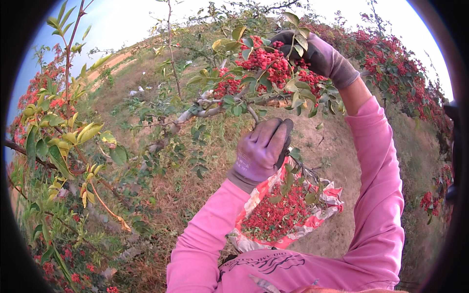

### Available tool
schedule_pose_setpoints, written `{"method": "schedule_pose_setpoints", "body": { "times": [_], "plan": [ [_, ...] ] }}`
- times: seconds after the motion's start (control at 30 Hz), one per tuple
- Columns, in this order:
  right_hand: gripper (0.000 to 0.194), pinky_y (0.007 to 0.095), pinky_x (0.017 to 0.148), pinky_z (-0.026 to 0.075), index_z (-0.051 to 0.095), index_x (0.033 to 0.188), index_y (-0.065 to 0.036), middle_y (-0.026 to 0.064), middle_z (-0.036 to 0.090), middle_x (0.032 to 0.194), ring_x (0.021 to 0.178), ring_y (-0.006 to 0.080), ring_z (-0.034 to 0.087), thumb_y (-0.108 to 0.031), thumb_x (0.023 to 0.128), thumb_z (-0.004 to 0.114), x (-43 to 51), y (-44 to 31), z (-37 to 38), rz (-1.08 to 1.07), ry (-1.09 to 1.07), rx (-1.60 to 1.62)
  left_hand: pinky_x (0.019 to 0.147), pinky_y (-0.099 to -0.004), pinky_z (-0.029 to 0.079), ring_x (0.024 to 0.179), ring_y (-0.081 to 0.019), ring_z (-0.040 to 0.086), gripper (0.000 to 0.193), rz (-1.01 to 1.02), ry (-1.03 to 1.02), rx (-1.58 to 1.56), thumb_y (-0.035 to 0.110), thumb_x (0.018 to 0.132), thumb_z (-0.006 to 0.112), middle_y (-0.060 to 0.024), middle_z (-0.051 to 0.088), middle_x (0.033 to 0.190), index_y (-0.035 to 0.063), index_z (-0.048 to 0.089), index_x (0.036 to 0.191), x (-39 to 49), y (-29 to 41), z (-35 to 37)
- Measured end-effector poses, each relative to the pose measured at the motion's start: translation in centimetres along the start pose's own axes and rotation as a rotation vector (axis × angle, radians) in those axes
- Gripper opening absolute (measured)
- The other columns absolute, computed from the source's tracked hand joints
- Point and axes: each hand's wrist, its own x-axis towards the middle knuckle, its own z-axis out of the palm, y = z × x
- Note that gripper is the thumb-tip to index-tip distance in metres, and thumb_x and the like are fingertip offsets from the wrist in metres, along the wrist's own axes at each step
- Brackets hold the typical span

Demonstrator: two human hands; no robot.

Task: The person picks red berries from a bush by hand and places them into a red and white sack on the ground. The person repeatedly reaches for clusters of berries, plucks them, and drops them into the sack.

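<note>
Wearing a purple-and-black coated work glove, my left hand [262, 148] is closed around a thin branch [253, 114] of a prickly ash shrub. The twig comes out again past the fingers, with leaves on it. Higher up, my gloved right hand [311, 55] reaches to the right side of a dense cluster of red Sichuan pepper berries [269, 62]. Leaves and berries hide its fingertips, so their grip cannot be made out. Below my left hand, an open red-and-white plastic sack [293, 240] holds loose red berries [274, 214] mixed with green leaves.
A thick grey limb [190, 114] runs beneath the cluster. On the left, leafy stems [67, 73] and a dark branch [44, 161] stand close. More berry-laden shrubs [395, 69] line the right. White litter [137, 91] lies on the grassy slope.
</note>
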Motion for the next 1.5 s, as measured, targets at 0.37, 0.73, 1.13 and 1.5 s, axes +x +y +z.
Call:
{"method": "schedule_pose_setpoints", "body": {
  "times": [0.37, 0.73, 1.13, 1.5],
  "plan": [
    [0.040, 0.0270, 0.075, 0.052, 0.057, 0.125, -0.001, 0.0075, 0.067, 0.099, 0.084, 0.0112, 0.062, -0.007, 0.086, 0.066, -10.0, -5.6, 1.2, 0.601, -0.362, -0.134, 0.069, -0.0417, 0.055, 0.089, -0.0358, 0.065, 0.040, 0.008, 0.029, 0.011, 0.004, 0.074, 0.066, -0.0169, 0.061, 0.105, 0.0004, 0.057, 0.113, -0.2, -0.3, 0.5],
    [0.042, 0.0456, 0.088, 0.045, 0.063, 0.113, -0.010, 0.0079, 0.064, 0.105, 0.102, 0.0304, 0.058, -0.019, 0.073, 0.074, -1.1, -12.6, 4.9, -0.314, 0.210, -1.242, 0.068, -0.0396, 0.055, 0.086, -0.0344, 0.065, 0.041, 0.035, 0.054, 0.049, 0.005, 0.075, 0.067, -0.0166, 0.060, 0.106, -0.0007, 0.056, 0.113, -0.1, -0.3, 0.7],
    [0.025, 0.0388, 0.070, 0.053, 0.067, 0.102, -0.010, 0.0120, 0.068, 0.080, 0.076, 0.0296, 0.067, -0.021, 0.080, 0.065, 1.0, -9.7, 2.9, 0.330, 0.180, -0.694, 0.065, -0.0380, 0.054, 0.084, -0.0306, 0.065, 0.038, 0.037, 0.049, 0.090, 0.005, 0.075, 0.068, -0.0133, 0.061, 0.100, 0.0009, 0.059, 0.111, -0.1, -0.3, 0.9],
    [0.026, 0.0304, 0.085, 0.051, 0.063, 0.113, -0.003, 0.0105, 0.068, 0.102, 0.097, 0.0237, 0.065, -0.014, 0.090, 0.057, -1.0, -6.6, 1.8, 0.099, 0.212, -0.373, 0.069, -0.0389, 0.055, 0.087, -0.0337, 0.065, 0.038, 0.017, 0.051, 0.040, 0.004, 0.077, 0.067, -0.0155, 0.060, 0.105, 0.0012, 0.058, 0.114, -0.2, -0.3, 0.9]
  ]
}}
